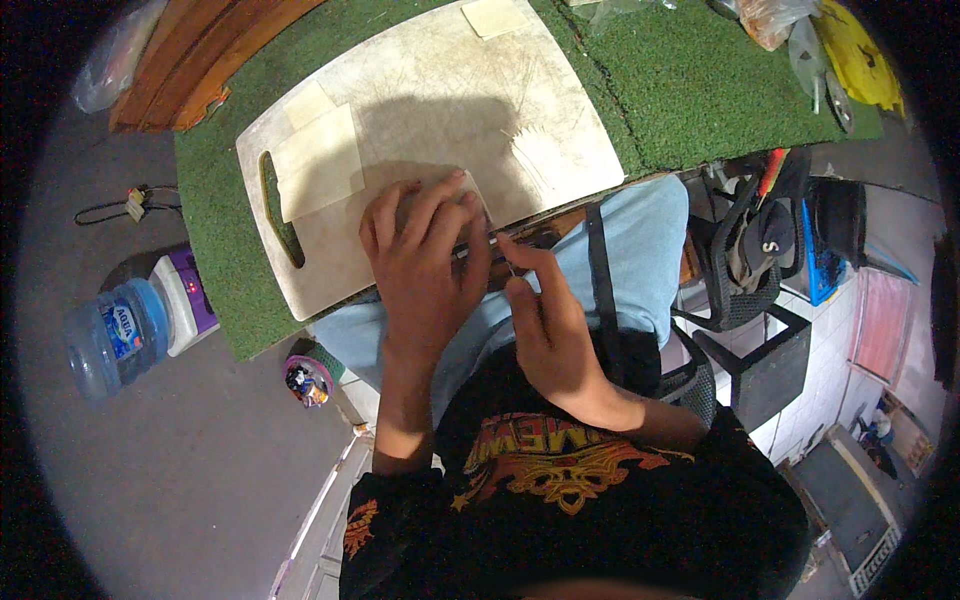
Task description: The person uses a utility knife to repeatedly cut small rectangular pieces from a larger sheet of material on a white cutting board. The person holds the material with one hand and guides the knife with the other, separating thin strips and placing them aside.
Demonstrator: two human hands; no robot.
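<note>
A white cutting board (430, 120) lies at the table's near edge. My left hand (425, 245) is over its front edge, fingers bent and pressing a small pale sheet (477, 192) onto the board; most of that sheet is hidden. Just off the edge, my right hand (552, 335) pinches something thin between thumb and forefinger, too small to make out. Larger pale yellow sheets (320, 165) overlap by the board's handle slot, and another sheet (493, 18) lies at the far edge. Thin pale strips (537, 155) lie in a small pile on the right of the board.
Green matting (660, 100) covers the table around the board. Plastic bags (775, 20), a yellow bag (858, 55) and a spoon (840, 105) are at the far right. Left on the floor stands a large water bottle (120, 335). A black chair (755, 365) stands at my right.
</note>
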